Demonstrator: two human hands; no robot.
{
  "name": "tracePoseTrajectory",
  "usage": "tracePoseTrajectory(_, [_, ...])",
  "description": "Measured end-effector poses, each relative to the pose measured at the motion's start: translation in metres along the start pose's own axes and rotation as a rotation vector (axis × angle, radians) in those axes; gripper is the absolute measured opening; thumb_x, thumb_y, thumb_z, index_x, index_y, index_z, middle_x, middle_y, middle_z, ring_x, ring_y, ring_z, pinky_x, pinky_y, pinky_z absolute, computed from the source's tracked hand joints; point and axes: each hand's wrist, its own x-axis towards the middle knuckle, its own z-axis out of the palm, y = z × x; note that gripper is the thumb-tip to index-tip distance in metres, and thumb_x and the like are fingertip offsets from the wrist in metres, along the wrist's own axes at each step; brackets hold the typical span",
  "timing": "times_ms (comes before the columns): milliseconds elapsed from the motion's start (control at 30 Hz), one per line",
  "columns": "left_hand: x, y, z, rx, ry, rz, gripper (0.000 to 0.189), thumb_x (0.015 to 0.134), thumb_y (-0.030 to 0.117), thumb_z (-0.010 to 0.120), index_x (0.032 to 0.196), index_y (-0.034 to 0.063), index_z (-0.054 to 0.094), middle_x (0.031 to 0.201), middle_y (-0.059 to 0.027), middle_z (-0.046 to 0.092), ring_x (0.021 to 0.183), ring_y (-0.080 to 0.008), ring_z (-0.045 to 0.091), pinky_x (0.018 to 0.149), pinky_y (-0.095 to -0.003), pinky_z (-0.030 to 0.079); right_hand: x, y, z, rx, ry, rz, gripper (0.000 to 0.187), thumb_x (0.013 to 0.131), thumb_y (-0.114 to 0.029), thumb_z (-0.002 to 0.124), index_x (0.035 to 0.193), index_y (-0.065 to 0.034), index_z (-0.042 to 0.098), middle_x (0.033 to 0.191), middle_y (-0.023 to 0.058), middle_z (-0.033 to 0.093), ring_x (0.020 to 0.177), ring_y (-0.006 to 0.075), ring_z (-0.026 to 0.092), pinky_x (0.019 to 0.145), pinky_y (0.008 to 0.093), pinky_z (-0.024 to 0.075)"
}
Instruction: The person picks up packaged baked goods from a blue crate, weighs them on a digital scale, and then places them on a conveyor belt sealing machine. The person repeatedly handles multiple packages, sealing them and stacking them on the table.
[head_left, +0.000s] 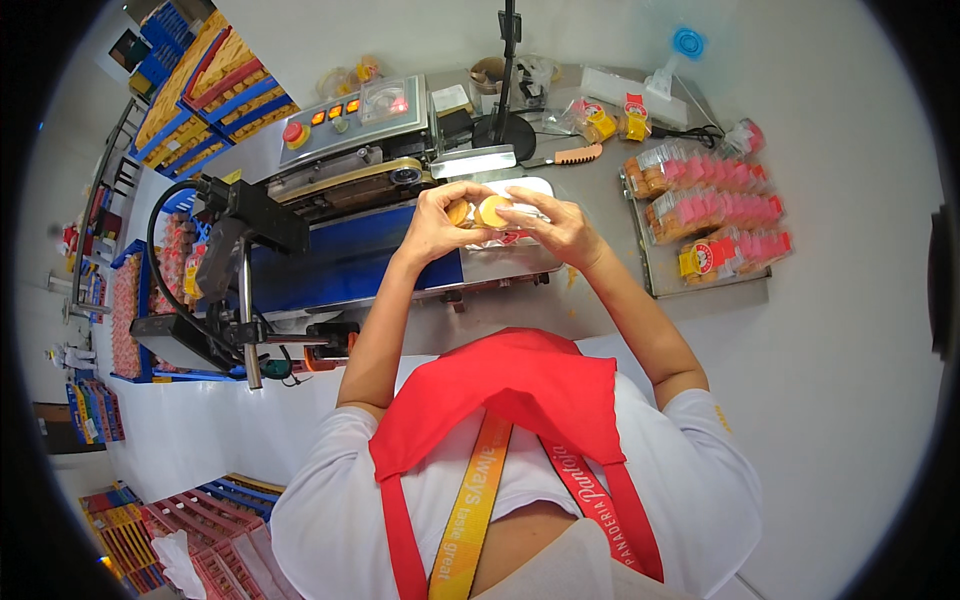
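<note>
Round yellow-brown baked pieces, perhaps cookies (492, 212), are between my two hands over a shiny metal tray (541, 189) at the end of a blue conveyor belt (337, 259). My left hand (442, 223) curls its fingers around one piece and a clear wrapper (487, 238) with red print. My right hand (553, 226) has its fingertips on the pale round face of another piece. How far the wrapper covers the pieces cannot be told. Behind my hands stands a sealing machine (352, 120) with lit orange switches and a red button.
At right, a metal tray (646, 259) bears rows of packed baked goods (705, 169). A knife with an orange handle (577, 155), a black round stand base (504, 139) and wrapped packs (634, 120) lie behind. A black device on a metal post (247, 300) stands at left, near blue crates (139, 300).
</note>
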Motion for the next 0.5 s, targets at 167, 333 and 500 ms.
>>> tracePoseTrajectory(167, [0.003,0.007,-0.002,0.147,0.042,0.050,0.042,0.063,0.005,0.082,0.100,-0.0004,0.065,0.095,-0.0029,0.066,0.089,-0.0088,0.060,0.084,-0.0241,0.047,-0.011,0.005,-0.013,-0.128,0.046,-0.014,0.046,0.074,-0.007,0.065,0.119,-0.0133,0.063,0.116,0.0141,0.060,0.091,0.0248,0.067,0.071,0.0319,0.0573])
tracePoseTrajectory(333, [0.006,0.022,0.000,0.369,0.080,0.072,0.046,0.061,0.012,0.084,0.102,0.0032,0.065,0.094,-0.0071,0.068,0.085,-0.0137,0.064,0.079,-0.0263,0.049,-0.024,0.013,-0.025,-0.196,0.037,0.068,0.044,0.074,-0.003,0.065,0.117,-0.0117,0.065,0.116,0.0128,0.060,0.091,0.0253,0.067,0.072,0.0319,0.0573])
tracePoseTrajectory(500, [0.008,0.026,0.003,0.639,0.090,0.213,0.051,0.057,0.020,0.085,0.104,0.0080,0.066,0.095,-0.0071,0.069,0.083,-0.0218,0.064,0.077,-0.0320,0.047,-0.045,0.023,-0.051,-0.253,0.145,0.265,0.043,0.076,0.002,0.068,0.117,-0.0094,0.064,0.113,0.0095,0.060,0.092,0.0246,0.065,0.075,0.0320,0.0555])
